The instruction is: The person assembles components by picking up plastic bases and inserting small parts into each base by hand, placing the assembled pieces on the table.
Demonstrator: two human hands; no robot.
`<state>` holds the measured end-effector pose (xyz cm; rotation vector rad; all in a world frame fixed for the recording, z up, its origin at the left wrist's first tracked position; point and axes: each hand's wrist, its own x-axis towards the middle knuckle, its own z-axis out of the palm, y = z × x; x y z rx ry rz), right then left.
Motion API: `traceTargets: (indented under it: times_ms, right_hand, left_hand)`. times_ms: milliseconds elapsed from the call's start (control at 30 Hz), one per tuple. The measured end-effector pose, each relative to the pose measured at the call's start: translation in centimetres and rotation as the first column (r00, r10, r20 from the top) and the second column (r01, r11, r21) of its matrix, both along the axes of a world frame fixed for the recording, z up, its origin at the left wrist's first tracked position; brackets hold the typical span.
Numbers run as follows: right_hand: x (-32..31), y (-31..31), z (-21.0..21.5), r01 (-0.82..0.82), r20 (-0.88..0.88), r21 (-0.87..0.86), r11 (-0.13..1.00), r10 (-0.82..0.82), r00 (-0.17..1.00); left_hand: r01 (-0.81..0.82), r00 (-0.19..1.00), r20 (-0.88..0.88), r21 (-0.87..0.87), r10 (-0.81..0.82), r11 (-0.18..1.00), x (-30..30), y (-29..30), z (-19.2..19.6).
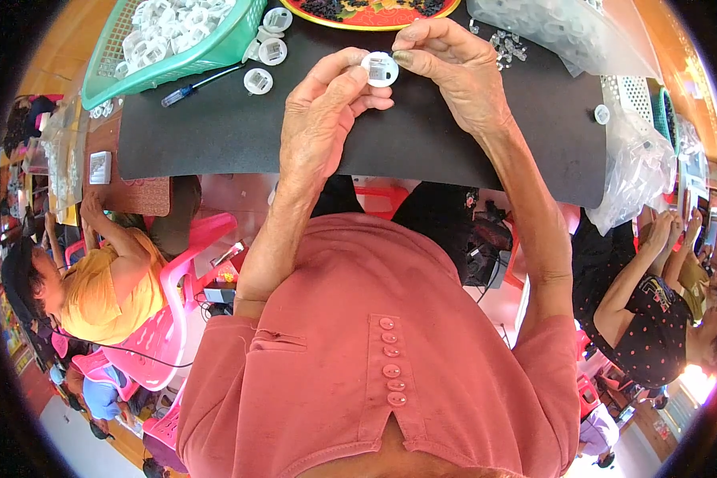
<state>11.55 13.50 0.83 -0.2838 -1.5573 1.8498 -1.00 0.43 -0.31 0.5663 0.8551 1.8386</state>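
Over the black table mat, my left hand grips a round white plastic part between thumb and fingers. Its face shows a recessed slot and a small dark spot. My right hand is closed in a pinch at the part's upper right edge, thumb and forefinger tips together; whatever they hold is too small to make out. Similar round white parts lie left of my hands, beside a green plastic basket heaped with white pieces. A screwdriver with a blue handle rests below the basket.
At the far edge stands a red and yellow patterned tray with small black pieces. Clear bits lie scattered near a bag of translucent parts. A single round part sits near the right edge. People sit on both sides.
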Motion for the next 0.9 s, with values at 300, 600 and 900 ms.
traceTargets:
  times_ms: [300, 600, 900]
  right_hand:
    - [-0.5, -1.0, 0.0, 0.028, 0.037, 0.053, 0.998, -0.03, 0.999]
    - [-0.7, -1.4, 0.1, 0.118, 0.07, 0.16, 0.98, -0.131, 0.989]
    - [-0.5, -1.3, -0.1, 0.155, 0.134, 0.313, 0.937, -0.205, 0.97]
  left_hand:
    - [-0.011, 1.0, -0.01, 0.021, 0.011, 1.0, 0.2, 0.1, -0.2]
    - [-0.06, 0.996, -0.059, -0.015, 0.059, 0.998, 0.6, 0.0, 0.2]
    - [-0.1, 0.979, -0.185, -0.054, 0.088, 0.994, 1.0, 0.0, 0.4]
